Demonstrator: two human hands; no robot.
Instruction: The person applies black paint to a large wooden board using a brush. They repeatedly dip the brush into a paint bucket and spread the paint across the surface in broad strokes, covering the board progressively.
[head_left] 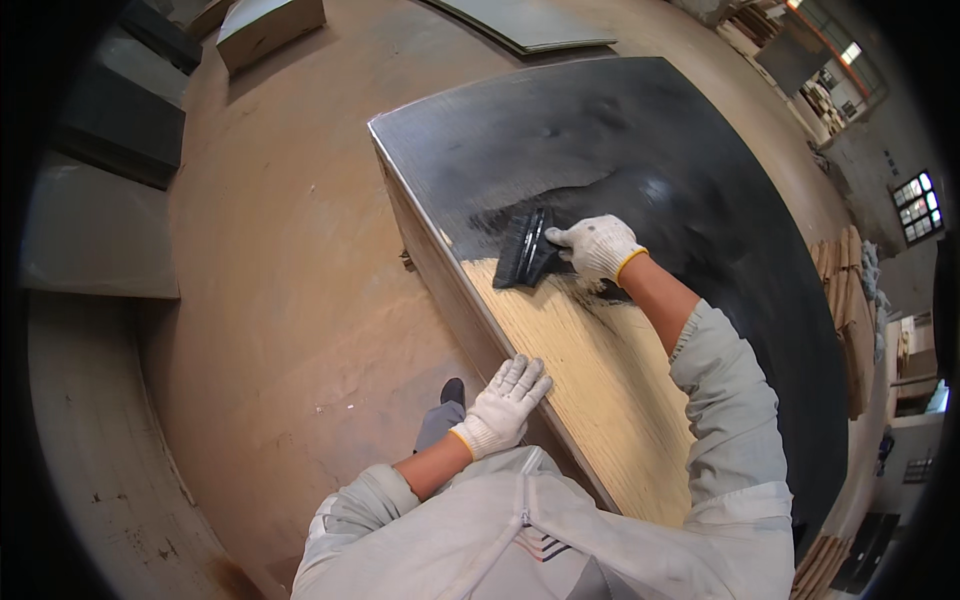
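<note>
We see the right hand [598, 246], in a white knit glove with a yellow cuff, closed around the handle of a wide black brush [526, 251]; its bristles lie flat on a large wooden board [590, 370] and point left, toward the board's left edge. The brush sits right at the line where the board's far part, coated wet black, meets the near part, which is bare pale wood with visible grain. Streaks of black trail just near and right of the gloved hand.

Our left hand [505, 402], gloved the same way, lies flat with the fingers spread slightly and pressed on the near left edge of the board, holding nothing. Both forearms come out of pale grey sleeves.

The board stands raised above a brown floor [290, 250]. On the floor, far and left, we see a flat grey panel [530, 25] and a boxy block [268, 28]; darker slabs [120, 120] lie at the far left
</note>
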